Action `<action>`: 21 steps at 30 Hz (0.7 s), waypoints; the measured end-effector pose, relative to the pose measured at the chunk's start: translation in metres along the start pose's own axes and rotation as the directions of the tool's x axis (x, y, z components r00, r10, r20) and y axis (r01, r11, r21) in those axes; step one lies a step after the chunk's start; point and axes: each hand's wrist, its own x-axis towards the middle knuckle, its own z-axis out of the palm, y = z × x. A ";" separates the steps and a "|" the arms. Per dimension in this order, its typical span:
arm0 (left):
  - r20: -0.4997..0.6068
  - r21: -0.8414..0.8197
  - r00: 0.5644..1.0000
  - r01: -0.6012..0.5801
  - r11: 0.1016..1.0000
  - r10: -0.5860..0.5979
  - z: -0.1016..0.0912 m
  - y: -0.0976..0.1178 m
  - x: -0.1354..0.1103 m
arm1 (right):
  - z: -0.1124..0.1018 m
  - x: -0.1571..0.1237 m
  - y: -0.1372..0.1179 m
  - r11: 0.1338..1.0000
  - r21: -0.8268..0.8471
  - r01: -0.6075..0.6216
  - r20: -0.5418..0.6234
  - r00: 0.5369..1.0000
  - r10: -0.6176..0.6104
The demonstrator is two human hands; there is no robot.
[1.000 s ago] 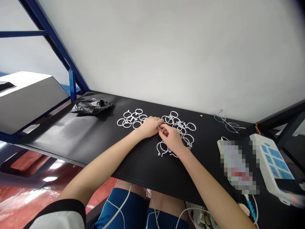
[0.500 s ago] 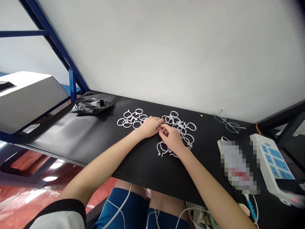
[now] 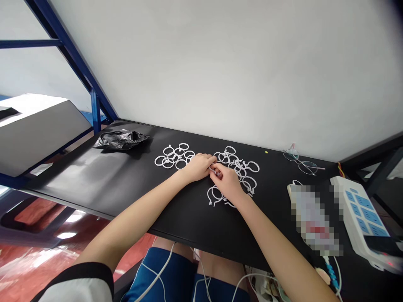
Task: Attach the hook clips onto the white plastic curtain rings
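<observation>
My left hand (image 3: pixel 199 166) and my right hand (image 3: pixel 227 183) meet at the middle of the black table (image 3: pixel 126 188), fingers curled together around a thin white plastic ring (image 3: pixel 213 170), of which only a sliver shows between them. A group of white rings (image 3: pixel 174 157) lies just left of my left hand. A larger tangle of white rings (image 3: pixel 241 167) spreads behind and to the right of my right hand, and some open rings (image 3: pixel 215 196) lie near my right wrist.
A crumpled black plastic bag (image 3: pixel 121 139) lies at the far left of the table. Spectacles (image 3: pixel 300 163) rest near the wall at the right. A phone (image 3: pixel 313 220) and a white power strip (image 3: pixel 362 218) sit at the right edge. Cables hang below the front edge.
</observation>
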 end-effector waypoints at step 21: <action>0.004 -0.005 1.000 -0.006 1.000 0.006 0.000 0.000 0.000 | -0.001 0.001 -0.002 1.000 -0.012 -0.002 0.007 1.000 0.002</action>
